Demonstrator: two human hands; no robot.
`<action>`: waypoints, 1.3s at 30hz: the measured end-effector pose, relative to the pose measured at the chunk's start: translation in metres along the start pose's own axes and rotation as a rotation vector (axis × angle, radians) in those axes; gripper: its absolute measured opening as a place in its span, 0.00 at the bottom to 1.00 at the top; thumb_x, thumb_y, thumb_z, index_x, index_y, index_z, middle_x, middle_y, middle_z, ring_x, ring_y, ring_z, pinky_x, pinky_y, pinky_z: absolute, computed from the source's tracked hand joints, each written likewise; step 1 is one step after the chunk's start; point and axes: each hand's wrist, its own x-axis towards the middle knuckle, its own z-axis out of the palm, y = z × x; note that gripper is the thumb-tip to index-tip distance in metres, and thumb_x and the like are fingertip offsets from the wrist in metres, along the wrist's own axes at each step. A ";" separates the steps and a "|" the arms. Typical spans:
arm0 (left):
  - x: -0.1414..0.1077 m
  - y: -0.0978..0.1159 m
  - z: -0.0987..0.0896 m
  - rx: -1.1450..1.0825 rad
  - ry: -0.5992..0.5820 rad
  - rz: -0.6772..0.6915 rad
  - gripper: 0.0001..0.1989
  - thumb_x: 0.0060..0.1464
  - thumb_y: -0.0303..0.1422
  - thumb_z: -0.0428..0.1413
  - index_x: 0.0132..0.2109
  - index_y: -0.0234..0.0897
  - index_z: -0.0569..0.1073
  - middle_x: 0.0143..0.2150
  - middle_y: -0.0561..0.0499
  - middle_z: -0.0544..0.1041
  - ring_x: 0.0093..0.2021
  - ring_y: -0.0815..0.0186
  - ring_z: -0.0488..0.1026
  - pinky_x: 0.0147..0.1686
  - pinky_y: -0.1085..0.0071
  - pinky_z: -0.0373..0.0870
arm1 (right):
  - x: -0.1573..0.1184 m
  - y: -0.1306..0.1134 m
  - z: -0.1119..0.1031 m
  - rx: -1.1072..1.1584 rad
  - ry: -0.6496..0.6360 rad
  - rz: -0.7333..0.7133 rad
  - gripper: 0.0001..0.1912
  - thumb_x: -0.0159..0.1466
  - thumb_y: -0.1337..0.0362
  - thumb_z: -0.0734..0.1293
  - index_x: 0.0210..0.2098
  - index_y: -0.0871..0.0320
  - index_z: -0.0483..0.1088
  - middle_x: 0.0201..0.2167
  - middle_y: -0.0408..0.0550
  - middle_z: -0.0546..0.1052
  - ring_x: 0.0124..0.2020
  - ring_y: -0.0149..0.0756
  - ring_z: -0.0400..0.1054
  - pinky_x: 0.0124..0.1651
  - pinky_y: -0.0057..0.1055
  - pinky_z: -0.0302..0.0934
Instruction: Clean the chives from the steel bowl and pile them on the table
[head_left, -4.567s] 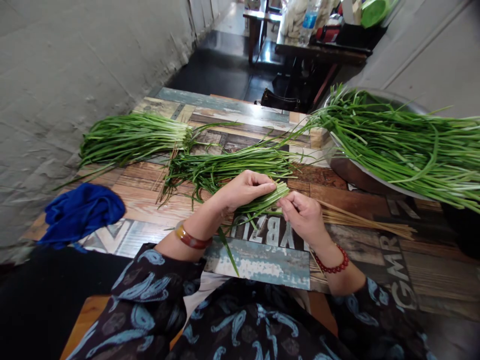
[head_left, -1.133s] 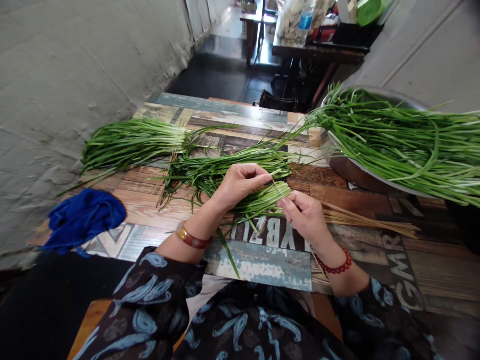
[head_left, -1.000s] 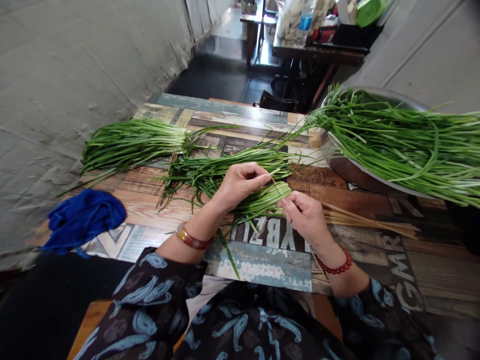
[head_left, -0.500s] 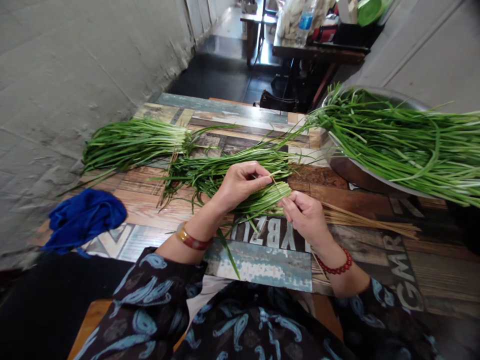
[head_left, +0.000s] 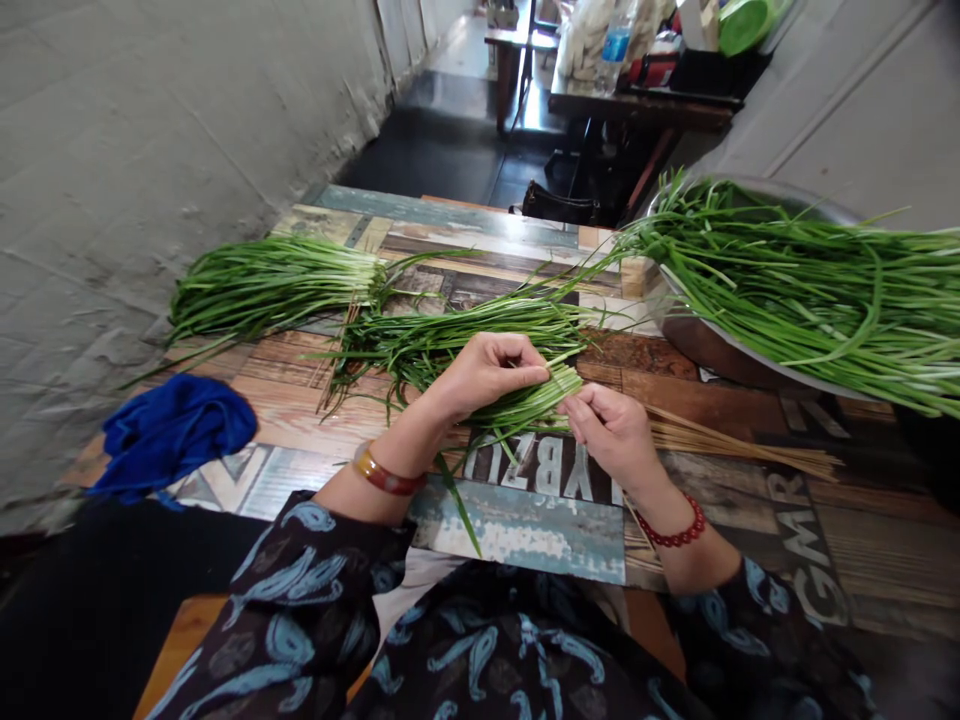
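Lower now comes our left hand [head_left: 491, 375], thumb and fingers pinching the bunch of green stalks [head_left: 525, 406] over the lettered table [head_left: 525, 525], our right hand [head_left: 615, 432] narrowly pinched by the pale ends, whatever we grip there too small to tell.

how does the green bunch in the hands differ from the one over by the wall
The held bunch has the left hand on it; the wall-side bunch lies untouched. The held bunch looks slimmer, the wall-side bunch fuller. Both have paler stem ends facing right.
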 end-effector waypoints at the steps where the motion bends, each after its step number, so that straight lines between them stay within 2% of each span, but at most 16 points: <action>1: 0.000 0.000 0.000 -0.002 -0.011 -0.004 0.14 0.48 0.39 0.65 0.25 0.32 0.76 0.25 0.52 0.74 0.26 0.72 0.66 0.30 0.74 0.63 | 0.001 -0.001 0.000 -0.009 -0.001 -0.002 0.16 0.69 0.56 0.62 0.28 0.57 0.70 0.15 0.38 0.67 0.18 0.28 0.60 0.25 0.27 0.56; 7: -0.001 0.002 0.001 0.006 -0.031 -0.015 0.18 0.51 0.45 0.63 0.32 0.31 0.80 0.31 0.48 0.77 0.31 0.69 0.69 0.32 0.74 0.64 | 0.001 -0.001 0.000 0.013 -0.006 0.019 0.18 0.69 0.53 0.62 0.29 0.57 0.71 0.15 0.38 0.67 0.18 0.28 0.60 0.25 0.27 0.56; 13: -0.002 0.003 0.003 0.000 -0.050 -0.033 0.22 0.53 0.48 0.60 0.26 0.31 0.75 0.25 0.52 0.70 0.27 0.72 0.61 0.27 0.75 0.58 | 0.001 -0.002 -0.001 0.012 -0.009 0.008 0.18 0.69 0.53 0.62 0.29 0.57 0.70 0.15 0.38 0.67 0.18 0.28 0.60 0.26 0.27 0.56; 20: -0.001 0.001 0.002 0.068 -0.084 -0.044 0.22 0.53 0.46 0.59 0.23 0.32 0.71 0.23 0.54 0.65 0.26 0.73 0.58 0.26 0.75 0.54 | 0.003 -0.009 0.000 -0.085 0.050 -0.024 0.20 0.68 0.53 0.63 0.23 0.56 0.67 0.15 0.39 0.68 0.18 0.28 0.61 0.26 0.27 0.56; 25: -0.002 0.001 0.000 0.011 -0.115 -0.088 0.22 0.52 0.47 0.60 0.24 0.31 0.73 0.22 0.54 0.66 0.24 0.74 0.58 0.25 0.75 0.54 | 0.003 -0.006 0.001 -0.019 -0.029 0.023 0.18 0.67 0.54 0.63 0.25 0.56 0.68 0.14 0.39 0.67 0.17 0.29 0.60 0.22 0.26 0.54; 28: -0.001 -0.002 -0.006 -0.017 -0.137 -0.141 0.21 0.52 0.47 0.62 0.31 0.30 0.78 0.26 0.50 0.74 0.26 0.71 0.66 0.27 0.75 0.61 | 0.003 -0.006 0.001 0.042 -0.088 0.044 0.15 0.67 0.56 0.63 0.26 0.56 0.69 0.14 0.39 0.67 0.16 0.28 0.59 0.21 0.26 0.53; 33: 0.007 -0.013 -0.013 0.010 0.035 -0.084 0.19 0.56 0.45 0.59 0.42 0.31 0.81 0.38 0.44 0.82 0.33 0.68 0.75 0.34 0.73 0.71 | 0.001 -0.012 -0.001 0.035 -0.137 -0.002 0.12 0.66 0.62 0.63 0.26 0.55 0.69 0.15 0.38 0.68 0.16 0.28 0.60 0.21 0.26 0.52; 36: 0.013 -0.022 -0.007 0.137 0.005 -0.033 0.16 0.57 0.38 0.58 0.46 0.31 0.81 0.46 0.41 0.82 0.38 0.65 0.78 0.38 0.71 0.73 | 0.001 -0.016 -0.001 0.005 -0.140 -0.059 0.12 0.65 0.64 0.63 0.25 0.55 0.69 0.15 0.39 0.68 0.17 0.29 0.60 0.23 0.27 0.53; 39: 0.018 -0.032 -0.002 0.312 -0.041 0.061 0.15 0.57 0.32 0.57 0.49 0.32 0.80 0.50 0.39 0.81 0.47 0.60 0.78 0.48 0.65 0.73 | 0.003 -0.017 0.000 -0.016 -0.116 -0.124 0.13 0.64 0.66 0.63 0.23 0.56 0.68 0.15 0.39 0.68 0.18 0.28 0.60 0.25 0.27 0.53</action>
